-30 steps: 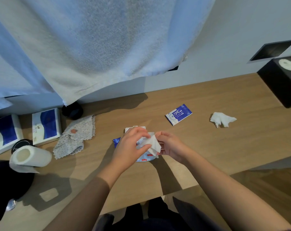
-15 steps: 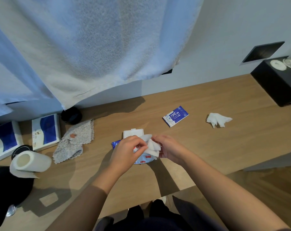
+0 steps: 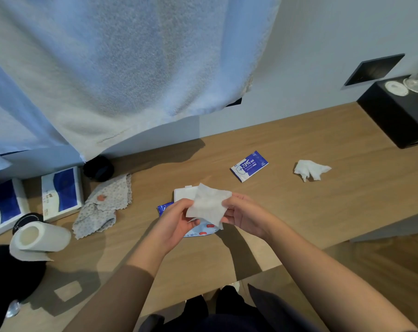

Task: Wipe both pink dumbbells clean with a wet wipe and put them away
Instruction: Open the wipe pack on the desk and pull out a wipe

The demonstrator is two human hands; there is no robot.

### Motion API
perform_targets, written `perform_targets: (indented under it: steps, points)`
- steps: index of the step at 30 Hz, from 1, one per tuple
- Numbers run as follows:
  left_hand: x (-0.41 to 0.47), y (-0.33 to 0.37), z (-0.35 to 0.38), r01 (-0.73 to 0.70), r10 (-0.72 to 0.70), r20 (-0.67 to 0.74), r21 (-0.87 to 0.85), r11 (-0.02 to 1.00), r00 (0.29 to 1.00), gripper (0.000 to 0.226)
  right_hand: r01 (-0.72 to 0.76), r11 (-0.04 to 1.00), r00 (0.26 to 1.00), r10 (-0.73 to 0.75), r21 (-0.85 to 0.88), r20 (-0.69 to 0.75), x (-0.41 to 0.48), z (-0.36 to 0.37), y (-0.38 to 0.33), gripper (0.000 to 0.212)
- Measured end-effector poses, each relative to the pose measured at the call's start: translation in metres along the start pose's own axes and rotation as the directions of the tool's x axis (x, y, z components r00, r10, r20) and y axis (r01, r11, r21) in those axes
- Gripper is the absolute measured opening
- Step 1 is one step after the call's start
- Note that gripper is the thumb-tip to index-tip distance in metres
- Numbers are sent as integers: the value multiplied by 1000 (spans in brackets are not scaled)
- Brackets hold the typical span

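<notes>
I see the wet wipe point(image 3: 209, 206) spread between both hands just above its open wipe pack point(image 3: 191, 230) on the wooden counter point(image 3: 299, 212): the left hand point(image 3: 176, 221) pinches its lower left edge, the right hand point(image 3: 244, 214) grips its right edge. No pink dumbbell shows anywhere, so I cannot tell where they lie. To do this well I would open the sheet fully flat, keep it off the counter, and ignore the crumpled used wipe point(image 3: 311, 169) and the small blue sachet point(image 3: 249, 166) beyond.

Head-worn view — steeply downward, close
</notes>
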State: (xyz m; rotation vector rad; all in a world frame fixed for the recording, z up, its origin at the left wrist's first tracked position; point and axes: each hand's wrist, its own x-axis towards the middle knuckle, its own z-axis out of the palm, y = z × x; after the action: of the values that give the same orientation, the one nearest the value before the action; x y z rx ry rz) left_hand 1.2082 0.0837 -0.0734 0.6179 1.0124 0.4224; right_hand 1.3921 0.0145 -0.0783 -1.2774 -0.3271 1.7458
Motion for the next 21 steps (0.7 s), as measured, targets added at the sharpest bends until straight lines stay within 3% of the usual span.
perform_targets:
  steps: [4, 8, 17, 21]
  points:
    - [0, 0, 3, 84, -82, 47, -52, 995, 996, 25, -11, 999, 1000, 10, -44, -26, 1, 3, 0, 21]
    - [2, 1, 7, 104, -113, 61, 127, 986, 992, 33, 0, 992, 999, -5, -122, -46, 2, 2, 3, 9]
    - [8, 0, 3, 132, -133, 11, 97, 987, 991, 34, 6, 992, 998, -14, -122, -64, 1, -9, 0, 14]
    - [11, 2, 1, 121, -123, 15, 103, 987, 992, 33, -61, 994, 998, 63, -86, 16, -3, -9, -6, 23]
